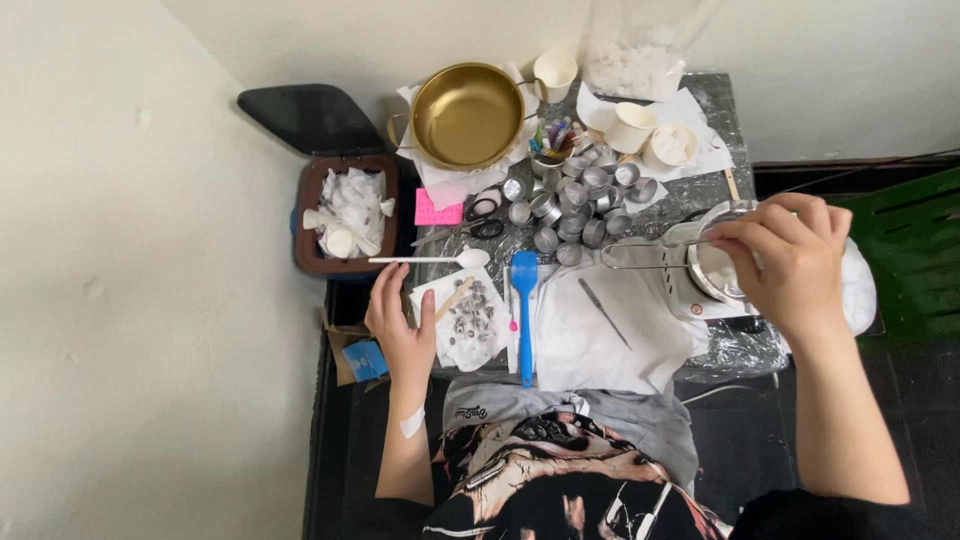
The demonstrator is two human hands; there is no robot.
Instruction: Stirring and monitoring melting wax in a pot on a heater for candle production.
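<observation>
Melting stage, tins waiting empty

Right hand (pixel 785 262) is gripping the pot (pixel 715 262) at the tabletop's right edge; left hand (pixel 398 325) is lying open, empty, by the left edge; tin cups (pixel 580 200) are sitting unfilled mid-tabletop, so pouring looks undone.

1. Small metal pot (pixel 722 262): round, silver, pale white contents inside. Sits upright at the right end of the table, its long handle pointing left. Right hand (pixel 785 262) hovers over its rim, fingers curled; can't tell what they pinch.
2. White paper sheet (pixel 462 322): lies flat at the near-left table edge, scattered with small dark metal bits. Left hand (pixel 400 322) rests flat against its left edge, fingers extended.
</observation>
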